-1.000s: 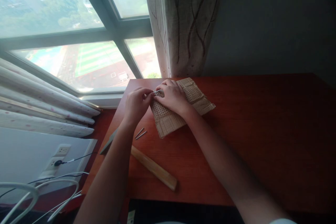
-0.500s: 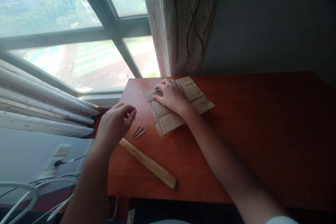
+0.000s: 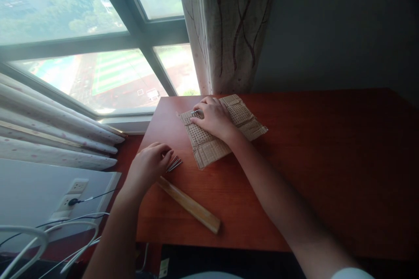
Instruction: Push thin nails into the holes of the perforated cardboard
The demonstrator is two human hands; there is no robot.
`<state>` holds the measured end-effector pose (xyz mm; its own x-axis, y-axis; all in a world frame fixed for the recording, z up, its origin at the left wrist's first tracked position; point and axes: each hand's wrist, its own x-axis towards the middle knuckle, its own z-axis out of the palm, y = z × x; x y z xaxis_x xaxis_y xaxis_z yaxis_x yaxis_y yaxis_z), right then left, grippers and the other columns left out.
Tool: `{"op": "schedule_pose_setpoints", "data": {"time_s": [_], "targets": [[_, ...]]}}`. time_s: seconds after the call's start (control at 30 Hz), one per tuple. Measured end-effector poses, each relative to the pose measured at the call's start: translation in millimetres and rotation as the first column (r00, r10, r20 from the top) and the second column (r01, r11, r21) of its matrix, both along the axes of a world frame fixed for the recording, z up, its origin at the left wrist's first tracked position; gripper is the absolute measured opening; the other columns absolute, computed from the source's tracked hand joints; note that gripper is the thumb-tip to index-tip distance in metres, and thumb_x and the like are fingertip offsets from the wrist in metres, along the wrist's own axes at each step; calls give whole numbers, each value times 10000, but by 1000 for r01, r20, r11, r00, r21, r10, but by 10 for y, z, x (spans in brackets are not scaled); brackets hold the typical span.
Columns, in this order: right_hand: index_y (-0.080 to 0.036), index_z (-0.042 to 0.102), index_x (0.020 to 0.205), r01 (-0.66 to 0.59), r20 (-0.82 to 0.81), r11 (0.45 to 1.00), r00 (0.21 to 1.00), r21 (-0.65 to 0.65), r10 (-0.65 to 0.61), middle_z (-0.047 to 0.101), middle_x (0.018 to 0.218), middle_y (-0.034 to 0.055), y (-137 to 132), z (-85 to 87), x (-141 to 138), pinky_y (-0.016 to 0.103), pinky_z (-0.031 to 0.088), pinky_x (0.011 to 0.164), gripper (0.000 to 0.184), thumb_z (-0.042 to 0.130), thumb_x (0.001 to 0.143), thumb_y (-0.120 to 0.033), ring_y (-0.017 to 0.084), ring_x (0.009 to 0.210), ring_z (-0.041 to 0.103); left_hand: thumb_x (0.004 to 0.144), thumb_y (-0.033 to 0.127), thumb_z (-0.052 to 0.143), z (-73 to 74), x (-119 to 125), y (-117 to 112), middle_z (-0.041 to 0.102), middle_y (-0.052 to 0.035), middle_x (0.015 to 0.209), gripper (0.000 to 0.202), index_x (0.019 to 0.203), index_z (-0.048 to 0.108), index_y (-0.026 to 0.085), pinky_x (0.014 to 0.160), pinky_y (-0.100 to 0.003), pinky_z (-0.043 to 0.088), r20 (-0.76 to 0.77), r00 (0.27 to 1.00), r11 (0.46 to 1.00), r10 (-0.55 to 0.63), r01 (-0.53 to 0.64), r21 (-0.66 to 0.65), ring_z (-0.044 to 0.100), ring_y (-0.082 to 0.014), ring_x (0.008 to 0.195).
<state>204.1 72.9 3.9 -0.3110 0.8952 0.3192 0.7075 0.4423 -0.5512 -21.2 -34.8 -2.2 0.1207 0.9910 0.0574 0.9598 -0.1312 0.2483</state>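
Observation:
A piece of brown cardboard (image 3: 209, 153) with rows of small holes lies on the desk, tilted toward the window. My right hand (image 3: 214, 117) rests on it, its fingers curled round a few metal nails (image 3: 195, 113) whose ends show between thumb and forefinger. At the left, my left hand (image 3: 152, 161) is low over the desk, thumb and forefinger pinched beside a small fan of loose nails (image 3: 175, 164). A nail seems to be at its fingertips, partly hidden. Below the nails lies a flat wooden stick (image 3: 191, 207), slanting down to the right.
The reddish-brown desk (image 3: 314, 174) stretches to the right, against a dark wall. A window (image 3: 108, 78) with curtains (image 3: 229, 30) stands behind its left corner. Left of the desk are a wall socket (image 3: 67, 202) with a black plug and white cables (image 3: 78, 226).
My left hand has moved down and slightly right, bringing the nail at its fingertips to the loose nails. My right hand stays on the cardboard.

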Motion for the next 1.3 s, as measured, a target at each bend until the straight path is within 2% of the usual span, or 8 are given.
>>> {"op": "schedule_pose_setpoints", "data": {"time_s": [0.23,0.37,0.8,0.93,1.0,1.07,1.17,1.3], "targets": [[-240,740,1084,-6,-1,1000,1000,-24,6,660,1176,71,-8,27,6,419,410,991,292,757,845,-405,272,1157,553,879,390,625,191,219,245,682,-16,811,215,914,742,214,649,-268,457,307,951,961,30,-112,254,586,-139,650],[-235,739,1085,-5,1,1000,1000,-28,5,658,1178,72,-15,35,8,420,417,984,292,751,850,-408,272,1158,554,857,358,655,200,395,475,717,-26,836,232,999,754,202,640,-258,469,427,904,950,-2,-132,284,603,-135,667],[-236,746,1106,-17,1,998,1000,-55,17,651,1218,80,-9,48,14,442,404,1040,281,680,862,-360,286,1183,537,823,284,644,219,615,856,714,-44,818,156,769,756,190,626,-285,420,322,941,954,-105,5,298,565,-147,660],[-249,738,1116,-10,3,998,1000,-54,10,651,1222,72,2,33,10,438,401,1043,290,698,853,-365,275,1184,535,857,290,639,261,630,897,698,-36,837,138,850,725,182,610,-261,442,535,842,881,-64,-204,426,573,-127,665],[-249,738,1111,-11,0,999,1000,-52,11,648,1227,71,4,30,10,432,400,1043,283,702,852,-357,267,1178,538,881,319,636,352,614,880,697,-32,861,152,915,702,186,607,-247,460,644,764,824,-42,-338,454,596,-124,690],[-247,738,1105,-14,-4,998,1000,-54,14,648,1225,72,6,30,11,428,402,1038,277,704,850,-348,263,1173,541,893,350,640,455,561,814,697,-31,876,174,946,685,190,620,-241,479,681,730,797,-52,-381,469,616,-125,719],[-247,741,1097,-11,-7,998,1000,-58,10,652,1216,72,9,24,11,428,409,1029,274,709,845,-350,265,1165,544,884,372,654,515,397,618,715,-32,902,192,950,684,194,667,-247,502,599,800,837,-42,-299,458,644,-137,760],[-245,744,1108,-15,-15,998,1000,-53,14,656,1223,69,16,10,7,434,403,1041,289,705,843,-354,272,1176,543,863,383,653,312,110,281,711,8,765,170,884,715,226,643,-259,457,296,953,938,66,-160,308,592,-131,622]]}}
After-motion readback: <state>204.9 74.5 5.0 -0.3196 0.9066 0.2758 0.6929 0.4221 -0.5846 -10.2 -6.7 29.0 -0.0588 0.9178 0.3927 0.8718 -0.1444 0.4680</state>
